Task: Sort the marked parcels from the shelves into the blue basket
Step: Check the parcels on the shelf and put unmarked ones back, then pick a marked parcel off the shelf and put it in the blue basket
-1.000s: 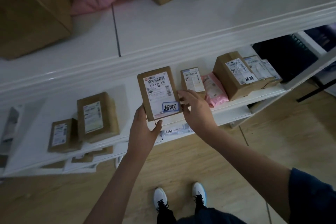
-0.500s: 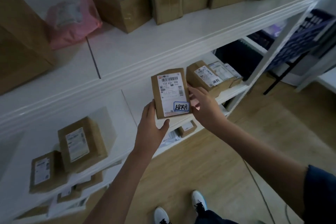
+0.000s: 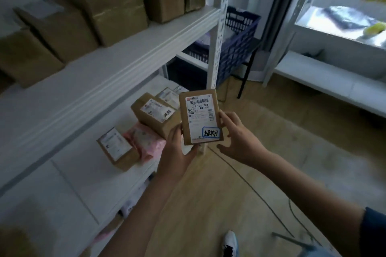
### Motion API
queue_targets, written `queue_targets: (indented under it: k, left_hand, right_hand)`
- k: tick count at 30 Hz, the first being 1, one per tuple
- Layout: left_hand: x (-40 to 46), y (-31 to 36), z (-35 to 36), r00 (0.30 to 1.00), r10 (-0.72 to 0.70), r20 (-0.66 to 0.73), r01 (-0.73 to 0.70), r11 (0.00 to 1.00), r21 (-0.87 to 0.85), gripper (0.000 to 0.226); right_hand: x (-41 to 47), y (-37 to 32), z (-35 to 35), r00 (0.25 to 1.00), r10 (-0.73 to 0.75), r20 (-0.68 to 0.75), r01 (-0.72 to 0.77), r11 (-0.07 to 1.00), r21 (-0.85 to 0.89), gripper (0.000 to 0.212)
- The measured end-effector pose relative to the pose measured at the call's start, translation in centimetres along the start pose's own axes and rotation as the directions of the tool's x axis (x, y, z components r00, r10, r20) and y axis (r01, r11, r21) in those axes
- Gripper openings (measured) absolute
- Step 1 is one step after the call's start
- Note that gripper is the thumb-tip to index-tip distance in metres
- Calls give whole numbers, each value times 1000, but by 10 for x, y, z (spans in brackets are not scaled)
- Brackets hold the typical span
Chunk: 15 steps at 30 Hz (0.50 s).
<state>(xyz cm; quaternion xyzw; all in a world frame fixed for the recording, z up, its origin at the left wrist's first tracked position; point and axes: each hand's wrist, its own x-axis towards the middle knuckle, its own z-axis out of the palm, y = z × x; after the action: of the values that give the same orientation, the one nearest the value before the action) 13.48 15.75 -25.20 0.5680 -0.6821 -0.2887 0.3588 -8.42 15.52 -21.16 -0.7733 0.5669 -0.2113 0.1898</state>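
Observation:
A small brown parcel (image 3: 199,116) with a white shipping label and a blue-edged handwritten sticker is held upright in front of me. My left hand (image 3: 177,148) grips its lower left edge, thumb on the front. My right hand (image 3: 238,137) touches its right edge with spread fingers. The blue basket (image 3: 238,41) stands on a black stand behind the white shelf post, past the right end of the shelves. Other parcels stay on the lower shelf: a brown box (image 3: 154,113) with a marked label, a pink bag (image 3: 144,140) and a small box (image 3: 117,148).
Large brown cartons (image 3: 100,4) fill the upper white shelf (image 3: 117,56). A white perforated post (image 3: 219,27) stands between me and the basket. Another white rack (image 3: 334,75) runs along the right. A cable lies on the wooden floor (image 3: 240,183).
The view has swung right, bringing the blue basket and the right rack into sight. The parcel, still in both hands, has come away from the shelf toward the shelf's right end.

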Motion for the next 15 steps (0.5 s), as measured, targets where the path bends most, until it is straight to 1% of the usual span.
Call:
queue_targets:
  k: [2,4,8,11,15]
  left_hand:
    - [23,19,29,1000,19,24,-19,1000,-6,66]
    - [49,36,57,997,63,36,-63,998,10,63]
    - [100,72,109,989,111,98,-115,993,32,72]
    - [138,90,145,980,140,143,-146,989,35,80]
    - [198,103,186,972,162,171,-171,984,41,83]
  right_hand:
    - [2,30,-20,999,25,-36,-25,1000,-11,107]
    - [6,60,-40,995,59,-83,-60,998,-14,106]
    - [14,118,-79,977,135,-168,-139,990,-12,101]
    - [27,157,-103,962,186,-201,-190,982,0,96]
    - [64,209,-124,948,232,-220,-238,971,-3,96]
